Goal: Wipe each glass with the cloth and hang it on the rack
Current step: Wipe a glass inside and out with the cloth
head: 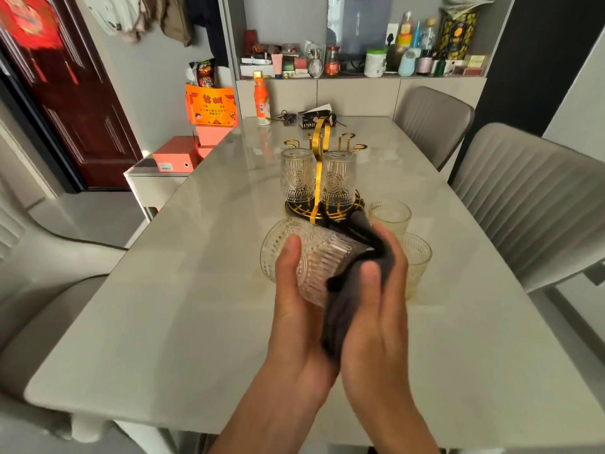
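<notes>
My left hand [291,299] grips a ribbed clear glass [314,257] lying on its side above the table, mouth to the left. My right hand [379,290] presses a dark grey cloth [343,306] against the glass's base end. Behind them stands a gold rack [322,139] on a dark round base, with two embossed glasses hung upside down on it, one at the left [297,175] and one at the right [339,176]. Two more glasses stand upright on the table right of my hands, the farther [389,216] and the nearer [417,257], partly hidden by my right hand.
The pale table [163,306] carries an orange bottle [262,101], keys and a dark box [314,117] at its far end. Grey chairs stand at the right [530,198] and left. A cluttered shelf runs along the back wall.
</notes>
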Available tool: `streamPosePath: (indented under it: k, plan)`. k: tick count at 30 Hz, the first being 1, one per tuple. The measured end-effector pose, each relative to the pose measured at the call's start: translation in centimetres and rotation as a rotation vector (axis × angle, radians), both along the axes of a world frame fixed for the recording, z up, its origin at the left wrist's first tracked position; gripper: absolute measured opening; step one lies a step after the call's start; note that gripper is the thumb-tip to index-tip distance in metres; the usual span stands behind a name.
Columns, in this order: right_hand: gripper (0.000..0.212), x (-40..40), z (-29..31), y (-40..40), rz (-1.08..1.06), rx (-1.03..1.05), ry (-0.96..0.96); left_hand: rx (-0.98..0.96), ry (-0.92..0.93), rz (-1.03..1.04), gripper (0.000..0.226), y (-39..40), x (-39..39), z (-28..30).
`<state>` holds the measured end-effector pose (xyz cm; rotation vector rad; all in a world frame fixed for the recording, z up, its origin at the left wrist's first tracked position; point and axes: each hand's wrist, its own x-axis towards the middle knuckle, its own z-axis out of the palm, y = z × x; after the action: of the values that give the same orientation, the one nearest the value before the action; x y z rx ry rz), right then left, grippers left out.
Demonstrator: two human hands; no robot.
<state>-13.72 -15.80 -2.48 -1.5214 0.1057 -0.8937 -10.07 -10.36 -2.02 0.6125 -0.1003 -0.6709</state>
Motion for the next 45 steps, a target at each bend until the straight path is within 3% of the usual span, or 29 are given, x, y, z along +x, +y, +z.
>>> streamPosePath:
  k: [3,5,7,9,13,16,19,22,26,29,32,35,37,41,45]
  plan:
    - [0.051,-0.1,-0.5,-0.2,-0.191,-0.304,0.052,0.002,0.032,-0.018,0.064,0.2,0.3,0.3]
    - [0.042,0.5,0.4,-1.1,-0.212,-0.207,-0.001,0.034,0.063,-0.030,0.063,0.4,0.4,0.6]
    - [0.036,1.0,1.1,-1.9,-0.107,0.036,-0.026,0.034,0.065,-0.012,0.067,0.5,0.4,0.2]
    - [0.031,0.9,0.8,-1.9,-0.010,0.095,-0.046,0.005,0.072,0.018,0.067,0.6,0.4,0.0]
    - [0.055,-0.3,-1.8,-0.8,-0.013,-0.294,-0.002,-0.045,0.068,0.005,0.066,1.2,0.8,0.0]
    - [0.047,0.1,-0.7,-0.9,-0.212,-0.494,0.008,-0.019,0.103,-0.018,0.063,1.4,0.8,0.2]
    - [0.033,0.8,1.0,-1.4,-0.113,-0.207,-0.022,-0.016,0.112,-0.015,0.067,1.3,0.8,0.2]
    - [0.034,0.7,0.8,-1.3,0.105,0.125,-0.067,-0.074,0.131,0.041,0.066,1.2,0.7,0.0]
    - [0.061,-0.4,-1.8,0.6,-0.024,-0.174,0.064,-0.070,0.136,0.003,0.071,0.9,0.7,0.1]
    - [0.054,-0.4,-0.9,0.4,-0.247,-0.426,0.083,-0.026,0.117,-0.006,0.067,0.9,0.4,-0.1]
    - [0.037,0.1,1.1,-0.4,-0.264,-0.272,0.024,0.019,0.099,-0.042,0.062,0.7,0.3,-0.7]
    - [0.037,0.3,1.5,-0.9,-0.103,0.078,0.039,0.010,0.002,-0.050,0.076,0.8,0.6,-1.6]
    - [0.041,0.2,0.9,-1.2,-0.028,0.293,0.133,0.068,-0.093,-0.032,0.073,1.1,0.8,-2.1]
    - [0.041,0.1,-0.7,-3.2,0.115,0.611,0.407,0.487,-0.388,0.196,0.068,2.5,1.4,-3.6]
    - [0.041,0.3,-1.0,-5.3,0.176,0.755,0.360,1.085,-1.062,0.341,0.076,4.2,1.6,-4.0]
